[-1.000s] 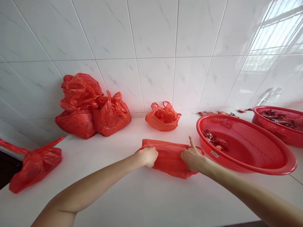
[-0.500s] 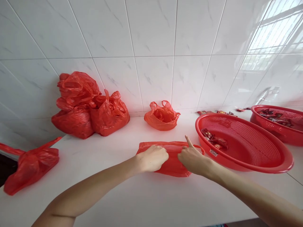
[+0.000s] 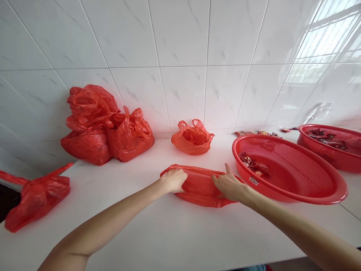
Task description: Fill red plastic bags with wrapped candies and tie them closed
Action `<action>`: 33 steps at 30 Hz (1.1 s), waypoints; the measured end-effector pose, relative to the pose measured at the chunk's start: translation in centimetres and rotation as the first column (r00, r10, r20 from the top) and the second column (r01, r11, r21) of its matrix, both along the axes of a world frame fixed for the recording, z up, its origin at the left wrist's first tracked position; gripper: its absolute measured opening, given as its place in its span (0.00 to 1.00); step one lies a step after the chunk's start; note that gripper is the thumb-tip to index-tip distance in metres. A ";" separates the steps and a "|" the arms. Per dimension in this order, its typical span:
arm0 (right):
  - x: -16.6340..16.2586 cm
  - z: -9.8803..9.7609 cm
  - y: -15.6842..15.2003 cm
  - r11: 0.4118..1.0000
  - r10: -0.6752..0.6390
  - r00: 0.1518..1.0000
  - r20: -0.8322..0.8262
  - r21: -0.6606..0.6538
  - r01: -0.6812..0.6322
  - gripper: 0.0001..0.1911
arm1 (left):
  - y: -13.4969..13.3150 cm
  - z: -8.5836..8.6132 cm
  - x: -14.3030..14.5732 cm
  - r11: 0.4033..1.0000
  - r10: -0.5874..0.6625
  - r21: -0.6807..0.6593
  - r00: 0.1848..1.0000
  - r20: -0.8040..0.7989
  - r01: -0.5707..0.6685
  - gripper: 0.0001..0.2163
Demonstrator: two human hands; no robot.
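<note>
In front of me, a red plastic bag lies on the white countertop with its mouth spread. My left hand is at the left end of the mouth, its fingers curled over the plastic and partly hidden inside. At the right end, my right hand has its fingers dipped into the bag and closed on the plastic, while one finger sticks up. Just right of that hand stands a red perforated basket holding several dark red wrapped packets.
Behind the bag, another red bag stands by the tiled wall. Several filled red bags are piled at back left, and one more sits at the left edge. A second basket and loose packets are at back right.
My hands have moved apart, the left one leftward. Between them the bag's mouth has been pulled wider and rounder. The baskets and other bags stay where they were.
</note>
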State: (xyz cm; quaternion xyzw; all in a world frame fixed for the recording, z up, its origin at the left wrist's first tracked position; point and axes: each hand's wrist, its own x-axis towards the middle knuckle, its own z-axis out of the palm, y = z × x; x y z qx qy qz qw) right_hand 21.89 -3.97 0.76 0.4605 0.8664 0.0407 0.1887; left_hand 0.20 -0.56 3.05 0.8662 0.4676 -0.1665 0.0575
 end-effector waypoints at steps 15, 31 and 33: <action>-0.5 1.8 -1.0 0.998 0.018 0.998 -0.052 0.067 -0.015 0.09 | -2.2 0.4 0.8 0.985 -0.173 0.023 0.983 0.059 0.172 0.07; -0.3 1.5 -0.6 0.983 -0.111 0.988 0.108 -0.132 0.125 0.30 | -2.0 -0.3 0.6 0.985 -0.069 -0.159 0.997 -0.035 0.062 0.33; -0.3 1.5 -0.7 0.986 -0.099 0.989 0.109 -0.123 0.112 0.33 | -2.7 -0.2 0.8 0.978 -0.200 -0.044 0.978 0.053 0.202 0.22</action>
